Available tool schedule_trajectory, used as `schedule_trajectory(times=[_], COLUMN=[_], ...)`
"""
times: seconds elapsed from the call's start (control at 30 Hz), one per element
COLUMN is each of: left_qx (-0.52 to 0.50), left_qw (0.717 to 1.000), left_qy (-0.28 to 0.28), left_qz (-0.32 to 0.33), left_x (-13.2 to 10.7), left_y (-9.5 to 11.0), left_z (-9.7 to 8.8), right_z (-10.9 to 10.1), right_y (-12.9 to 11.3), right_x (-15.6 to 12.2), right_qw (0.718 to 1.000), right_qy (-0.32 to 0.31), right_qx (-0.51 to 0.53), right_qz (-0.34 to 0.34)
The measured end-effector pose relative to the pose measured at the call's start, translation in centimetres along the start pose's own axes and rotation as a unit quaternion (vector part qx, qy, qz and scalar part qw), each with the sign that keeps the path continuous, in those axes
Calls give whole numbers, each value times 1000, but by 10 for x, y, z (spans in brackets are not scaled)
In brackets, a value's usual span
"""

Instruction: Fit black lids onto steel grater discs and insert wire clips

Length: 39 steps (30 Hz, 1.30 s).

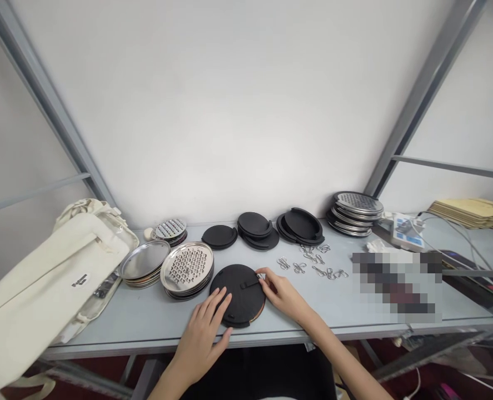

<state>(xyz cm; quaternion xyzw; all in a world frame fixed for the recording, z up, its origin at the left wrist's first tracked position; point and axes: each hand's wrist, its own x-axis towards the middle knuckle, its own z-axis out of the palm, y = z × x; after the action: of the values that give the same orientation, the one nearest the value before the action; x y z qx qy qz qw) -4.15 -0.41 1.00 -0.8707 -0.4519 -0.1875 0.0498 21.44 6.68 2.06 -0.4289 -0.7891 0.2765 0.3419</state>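
In front of me a round black plastic disc (238, 300) lies on the grey table, with a slot and small tab on its face and a thin coloured edge at lower right. My left hand (207, 322) rests on its left side, fingers outstretched. At the disc's upper right edge, my right hand (277, 289) pinches what looks like a small metal wire clip, mostly hidden by the fingers. Several loose wire clips (299, 268) lie beyond that hand. Left of the disc is a stack topped by a perforated metal grater plate (189, 266), beside a stack of plain metal discs (145, 259).
Black round holders (302, 225) and black lids (219, 236) stand along the wall. A tall grater stack (357, 208) is at the back right, a smaller one (170, 228) at the back left. A cream bag (58, 283) leans over the left end; a blurred patch covers the right.
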Motion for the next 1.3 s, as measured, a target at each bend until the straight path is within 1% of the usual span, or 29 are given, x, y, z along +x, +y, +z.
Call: schedule_trajectory(times=[0.23,0.4,0.53,0.8,1.0,1.17,1.3], left_qx=[-3,-6,-6,-12,-15,-16,-14], left_qw=[1000,1000,1000,1000,1000,1000,1000], left_qy=[-2,3,-3,-8,-5,-1,3], left_qz=[0,5,1,-3,-2,-3,-3], left_x=[0,1,1,0,0,0,0], left_y=[0,1,2,1,1,2,2], left_z=[0,-2,-4,-1,-2,-3,-3], right_z=[0,0,0,1,0,0,-1], right_y=[-1,0,2,3,3,1,-2], right_x=[0,-1,-2,-1,-2,0,1], right_qw=[1000,1000,1000,1000,999,998,996], right_qy=[-1,-8,-11,-1,36,57,80], right_qx=[-10,-20,-22,-23,-13,-14,-34], right_qz=[-4,-1,2,10,22,-4,-32])
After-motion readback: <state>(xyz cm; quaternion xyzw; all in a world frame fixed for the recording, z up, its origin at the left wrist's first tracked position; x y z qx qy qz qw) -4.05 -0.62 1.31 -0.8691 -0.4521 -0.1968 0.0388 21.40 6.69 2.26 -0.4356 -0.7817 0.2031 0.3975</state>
